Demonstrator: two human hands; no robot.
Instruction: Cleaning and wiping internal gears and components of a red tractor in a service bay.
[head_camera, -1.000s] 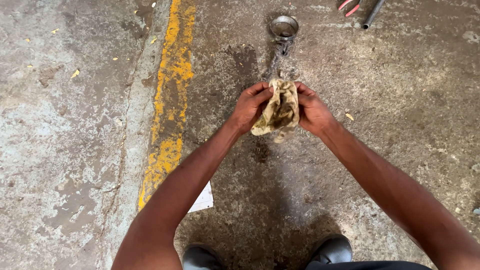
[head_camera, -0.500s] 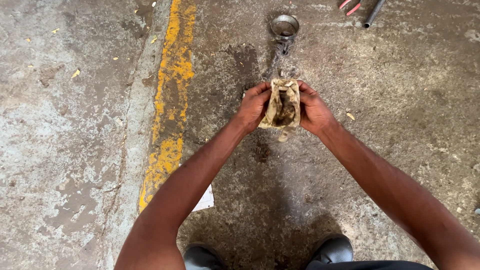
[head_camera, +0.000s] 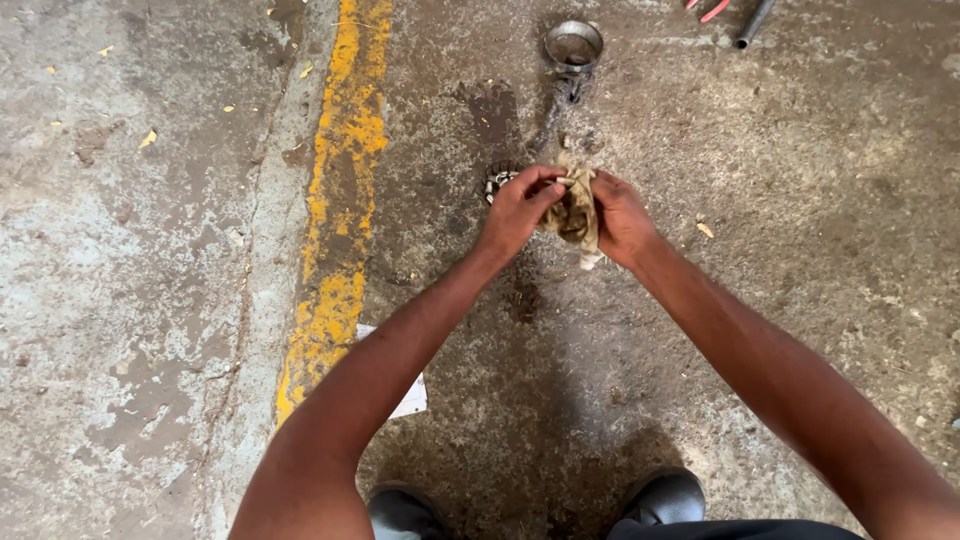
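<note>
Head view, looking straight down: both of my hands are brought together in front of me over the stained concrete floor (head_camera: 780, 200), closed on a dirty tan rag (head_camera: 578, 212) bunched between them. My left hand (head_camera: 520, 210) pinches the rag's upper edge with fingertips and thumb; my right hand (head_camera: 620, 215) is clamped around its other side, and a corner of the cloth hangs below the right palm. Whether anything is wrapped inside the rag I cannot tell. Just beyond the left knuckles a round toothed metal part (head_camera: 497, 181) lies on the floor, partly hidden by the hand. Farther out, well apart from the hands, a metal ring (head_camera: 574, 43) stands at the head of a dark wet streak. A yellow painted line (head_camera: 335, 200) runs to the left, with a white paper scrap (head_camera: 412, 398) beside my left forearm. Both shoes (head_camera: 665, 497) show at the bottom edge.
</note>
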